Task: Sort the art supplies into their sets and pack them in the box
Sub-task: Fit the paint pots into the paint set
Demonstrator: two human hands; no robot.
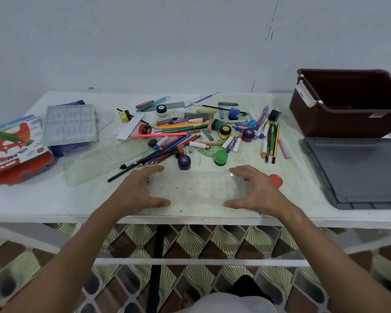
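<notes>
A clear plastic insert tray [196, 188] lies at the table's front edge. My left hand [140, 190] grips its left end and my right hand [255, 190] grips its right end, each with fingers on the far edge and thumb on the near edge. Behind the tray spreads a loose pile of coloured pencils [167, 129], markers [231, 143] and small paint jars [184, 162]. An orange jar [276, 180] peeks out behind my right hand. The brown box [348, 105] stands open at the back right.
The box's grey lid [359, 172] lies flat in front of it. At the left are an oil pastels carton [14, 150], a clear blister tray [70, 123] and a long clear case [104, 161]. A wall stands behind the table.
</notes>
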